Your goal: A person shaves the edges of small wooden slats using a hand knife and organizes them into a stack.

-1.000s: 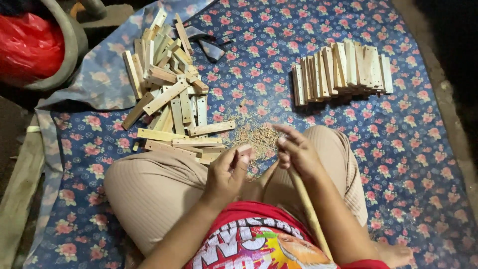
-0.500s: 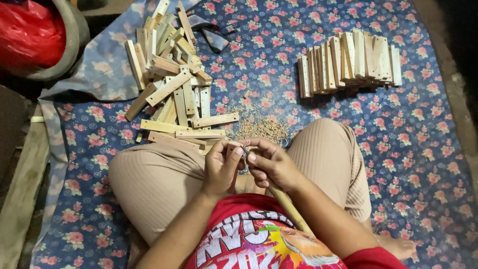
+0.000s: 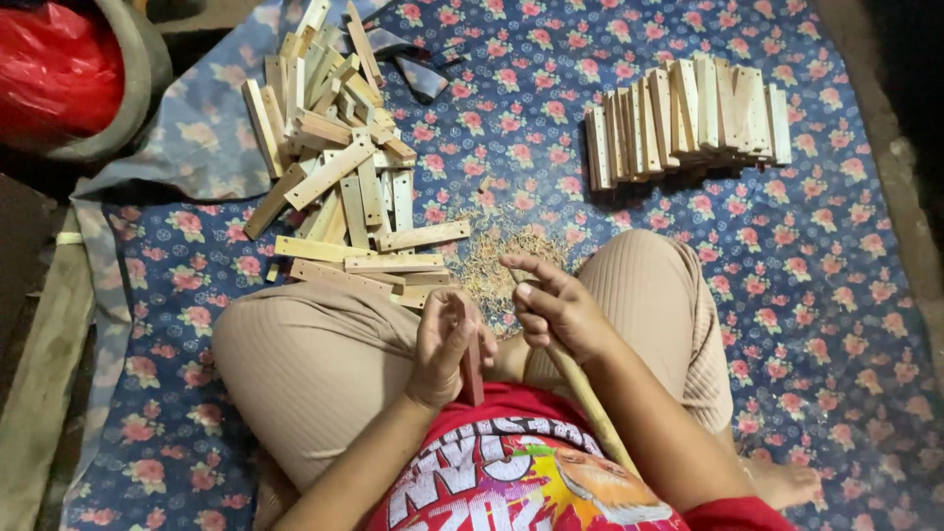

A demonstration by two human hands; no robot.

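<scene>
2 hands (image 3: pixel 447 344), 1 stick (image 3: pixel 580 388), 2 slat piles (image 3: pixel 339 177)

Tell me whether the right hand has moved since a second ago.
Yes. The right hand pulled back from the sawdust pile toward the body, nearer the left hand.

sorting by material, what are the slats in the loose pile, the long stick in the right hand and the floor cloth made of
Slats: pale bare wood, apparently unfinished, matt with grain lines. Stick in the right hand: likely wood or bamboo, smooth and tan. Floor cloth: printed floral fabric, creased.
</scene>
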